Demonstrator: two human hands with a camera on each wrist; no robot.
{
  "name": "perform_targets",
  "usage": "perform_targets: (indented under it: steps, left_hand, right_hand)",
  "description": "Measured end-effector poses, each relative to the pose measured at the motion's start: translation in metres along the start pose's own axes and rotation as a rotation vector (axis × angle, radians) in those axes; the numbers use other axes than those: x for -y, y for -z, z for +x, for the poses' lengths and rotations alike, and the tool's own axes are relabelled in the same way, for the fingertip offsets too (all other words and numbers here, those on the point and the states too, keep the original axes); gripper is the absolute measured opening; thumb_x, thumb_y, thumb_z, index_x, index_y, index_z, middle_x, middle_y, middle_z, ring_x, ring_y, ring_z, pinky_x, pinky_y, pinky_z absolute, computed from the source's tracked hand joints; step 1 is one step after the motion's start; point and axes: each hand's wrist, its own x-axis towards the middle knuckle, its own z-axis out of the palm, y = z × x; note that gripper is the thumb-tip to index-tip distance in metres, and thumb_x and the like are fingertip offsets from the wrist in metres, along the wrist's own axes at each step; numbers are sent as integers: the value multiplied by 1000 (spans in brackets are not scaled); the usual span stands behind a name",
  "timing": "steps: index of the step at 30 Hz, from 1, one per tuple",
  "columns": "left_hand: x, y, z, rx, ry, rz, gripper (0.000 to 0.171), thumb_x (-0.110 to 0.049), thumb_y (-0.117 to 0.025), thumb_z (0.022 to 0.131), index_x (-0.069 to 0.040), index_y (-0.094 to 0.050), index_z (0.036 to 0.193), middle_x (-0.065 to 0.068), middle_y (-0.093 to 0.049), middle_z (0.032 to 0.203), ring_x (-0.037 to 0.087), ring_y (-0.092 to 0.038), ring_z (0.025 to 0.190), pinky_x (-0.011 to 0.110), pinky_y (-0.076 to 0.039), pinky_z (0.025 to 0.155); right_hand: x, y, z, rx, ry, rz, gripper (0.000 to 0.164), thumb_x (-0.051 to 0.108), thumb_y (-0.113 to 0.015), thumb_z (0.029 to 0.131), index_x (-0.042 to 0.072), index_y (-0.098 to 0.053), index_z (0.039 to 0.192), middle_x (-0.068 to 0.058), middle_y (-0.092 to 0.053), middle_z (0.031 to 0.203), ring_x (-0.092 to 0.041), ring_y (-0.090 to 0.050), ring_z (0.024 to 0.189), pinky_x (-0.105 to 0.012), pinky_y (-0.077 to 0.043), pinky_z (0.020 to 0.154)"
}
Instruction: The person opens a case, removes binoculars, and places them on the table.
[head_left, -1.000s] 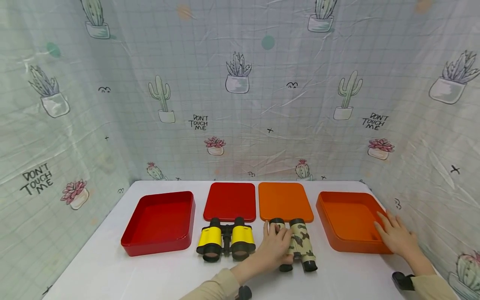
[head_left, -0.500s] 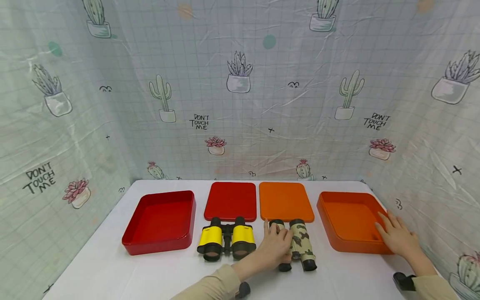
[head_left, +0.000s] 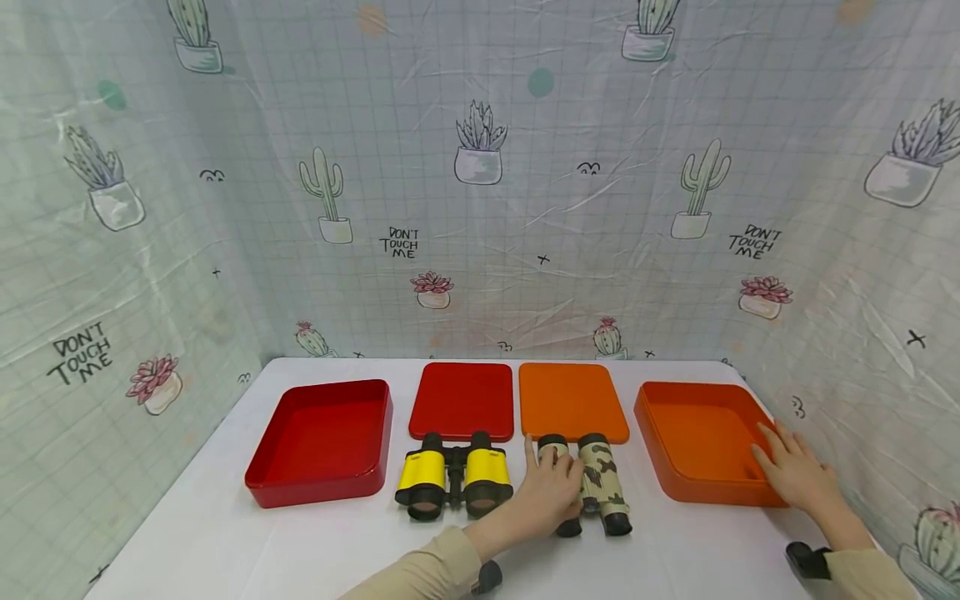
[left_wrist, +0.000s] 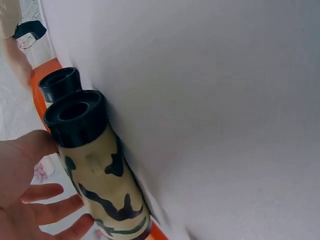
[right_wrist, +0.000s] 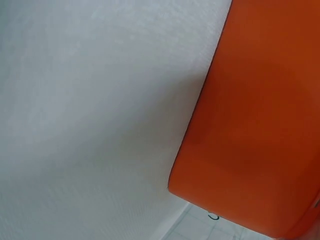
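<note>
In the head view my left hand (head_left: 551,492) lies over the left barrel of the camouflage binoculars (head_left: 602,475), gripping it with the thumb between the barrels. The left wrist view shows the thumb (left_wrist: 37,144) passing behind the binoculars (left_wrist: 102,175), several fingertips against the barrel. My right hand (head_left: 802,475) rests on the right rim of the orange box (head_left: 712,492), fingers fairly straight, fingertips reaching over the edge. Only the outer wall of the orange box (right_wrist: 250,130) fills the right wrist view; the hand is mostly hidden there.
Yellow and black binoculars (head_left: 453,479) lie left of my left hand. Behind them are a flat red lid (head_left: 461,402) and an orange lid (head_left: 573,402). A red box (head_left: 322,492) stands at the left of the white table (head_left: 247,554). Patterned sheets surround the table.
The camouflage binoculars have shifted very slightly away from me under the left hand. The right hand keeps its place on the orange box.
</note>
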Motion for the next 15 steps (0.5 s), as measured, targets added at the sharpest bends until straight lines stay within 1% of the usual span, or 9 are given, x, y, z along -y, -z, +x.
perform_targets:
  steps: [3,6,10,15]
  left_hand:
    - [2,2,-2,8,8,-22,48,-41,-56,84,-12,-47,122,3,-55,116,24,-48,108,65,-27,94]
    - [4,7,-7,26,27,-86,48,-38,-55,86,-11,-47,124,6,-54,121,27,-49,112,66,-28,94]
    - [11,16,-17,33,69,-186,47,-35,-55,86,-11,-46,126,7,-50,126,26,-48,113,66,-26,95]
    - [24,27,-32,17,136,-232,45,-32,-55,86,-13,-46,126,5,-49,128,22,-46,113,66,-24,98]
  right_hand:
    - [1,1,2,-7,-8,-4,64,44,-20,95,-4,-15,136,-32,-6,142,-56,-13,120,-78,-14,81]
    - [1,1,3,-27,-16,-22,62,42,-22,95,-5,-17,135,-33,-11,140,-55,-15,120,-78,-16,82]
    - [2,-1,1,-109,-15,-58,56,37,-27,95,-7,-25,131,-36,-25,134,-53,-24,116,-76,-23,81]
    - [7,-1,-2,-191,-24,-80,52,32,-31,94,-9,-31,127,-37,-34,127,-51,-30,113,-74,-27,80]
